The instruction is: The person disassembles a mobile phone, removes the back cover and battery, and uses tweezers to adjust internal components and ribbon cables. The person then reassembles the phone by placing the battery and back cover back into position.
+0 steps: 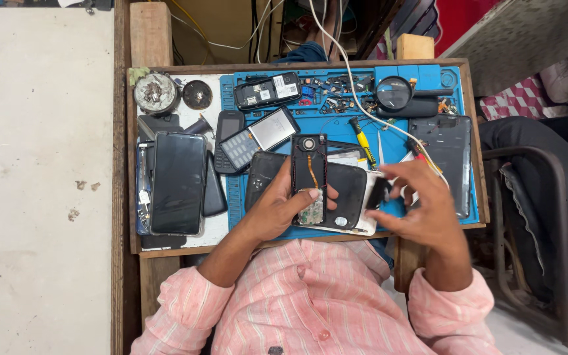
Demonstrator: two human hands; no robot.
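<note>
Left hand (pixel 277 210) grips an opened phone (pixel 309 177) — back up, innards exposed; right hand (pixel 422 207) pinches a small black part (pixel 378 192) — blurred.

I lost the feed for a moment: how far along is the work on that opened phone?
Done: the opened phone has its back off, showing an orange flex cable and circuit board. In hand: the left hand grips it over the blue repair mat, while the right hand handles a small dark part, too blurred to identify. Left: the phone is not closed; the yellow-handled screwdriver lies unused on the mat.
</note>
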